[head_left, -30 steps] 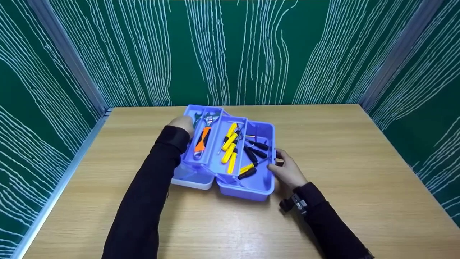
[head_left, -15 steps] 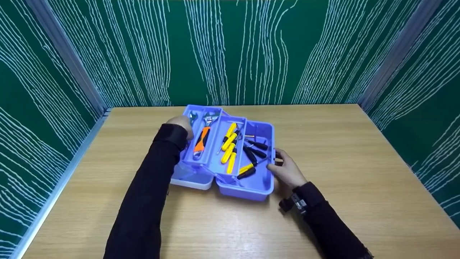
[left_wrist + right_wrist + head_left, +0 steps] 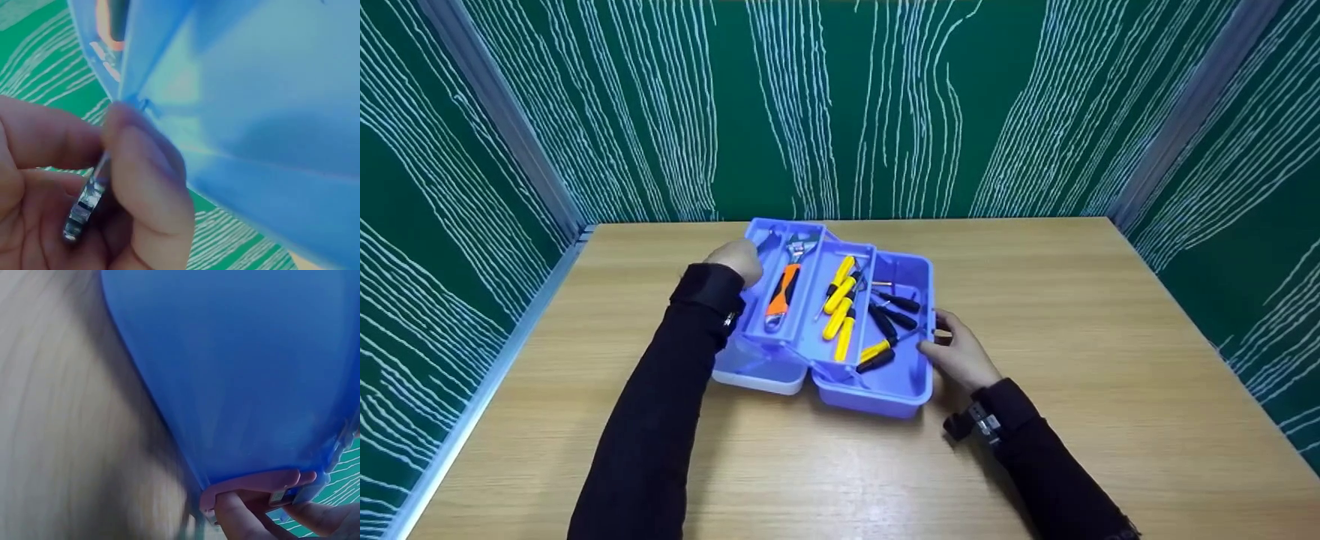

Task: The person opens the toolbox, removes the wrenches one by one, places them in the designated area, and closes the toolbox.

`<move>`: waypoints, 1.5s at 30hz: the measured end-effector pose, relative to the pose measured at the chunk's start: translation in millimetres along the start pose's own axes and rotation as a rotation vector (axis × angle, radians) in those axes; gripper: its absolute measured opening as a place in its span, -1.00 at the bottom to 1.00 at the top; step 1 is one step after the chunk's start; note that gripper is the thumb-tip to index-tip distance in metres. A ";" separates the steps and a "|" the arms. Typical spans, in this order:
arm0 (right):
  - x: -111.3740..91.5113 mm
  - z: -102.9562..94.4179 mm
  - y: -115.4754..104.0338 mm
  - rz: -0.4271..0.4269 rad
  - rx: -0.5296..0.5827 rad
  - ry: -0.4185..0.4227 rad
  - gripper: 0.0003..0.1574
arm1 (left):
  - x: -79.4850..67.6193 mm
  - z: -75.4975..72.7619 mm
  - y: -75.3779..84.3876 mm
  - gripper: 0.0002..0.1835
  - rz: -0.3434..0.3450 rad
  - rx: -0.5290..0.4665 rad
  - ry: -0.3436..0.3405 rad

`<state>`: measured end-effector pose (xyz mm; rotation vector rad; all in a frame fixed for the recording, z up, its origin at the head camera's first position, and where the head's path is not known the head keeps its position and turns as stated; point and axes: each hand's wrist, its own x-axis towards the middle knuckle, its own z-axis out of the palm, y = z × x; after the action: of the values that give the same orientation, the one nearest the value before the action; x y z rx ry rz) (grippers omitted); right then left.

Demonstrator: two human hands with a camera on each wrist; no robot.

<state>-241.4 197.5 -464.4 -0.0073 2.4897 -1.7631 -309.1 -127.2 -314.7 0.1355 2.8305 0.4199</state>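
Note:
My left hand [image 3: 737, 261] is at the upper left side of the blue-purple toolbox [image 3: 911, 390], whose two trays are spread out. It pinches a small metal wrench [image 3: 84, 205] between thumb and fingers; much of the tool is hidden by them. In the head view the wrench [image 3: 768, 241] slants over the far left compartment. Beside it lies an orange-and-black adjustable wrench [image 3: 784, 289]. My right hand [image 3: 958, 352] holds the box's right wall, its fingers curled at a pinkish latch [image 3: 253, 482].
Several yellow-handled screwdrivers [image 3: 840, 322] lie in the middle tray. Black-handled screwdrivers [image 3: 896, 315] lie in the deep bottom section. The lid [image 3: 757, 379] rests on the wooden table [image 3: 840, 480] at the left. Green patterned walls [image 3: 900, 112] stand behind and at both sides.
The left hand has shifted slightly left, and the wrench in it has turned and slants over the compartment. The right hand and the toolbox have stayed nearly still.

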 end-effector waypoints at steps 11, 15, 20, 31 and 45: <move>-0.9 -6.3 -1.6 0.028 0.034 -0.016 -0.14 | -2.3 -1.7 -1.7 -0.70 -0.032 -0.166 0.030; -3.6 -10.4 -6.2 0.036 0.067 -0.022 -0.10 | -8.2 -3.9 -3.7 -0.69 0.020 -0.230 0.103; -7.6 -14.1 -17.1 0.013 0.087 0.049 -0.16 | -20.6 1.5 2.7 -0.79 0.102 -0.346 0.179; -15.6 2.7 -64.7 -0.174 0.139 0.050 -0.42 | -51.9 57.0 46.3 -0.87 0.300 -0.773 0.209; -16.9 50.3 -85.3 -0.197 0.280 -0.118 -0.69 | -81.0 136.6 77.3 -0.86 0.386 -0.985 0.119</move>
<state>-224.9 122.7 -399.5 -0.3367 2.2069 -2.1058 -188.8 -27.2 -396.5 0.4459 2.3455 1.8565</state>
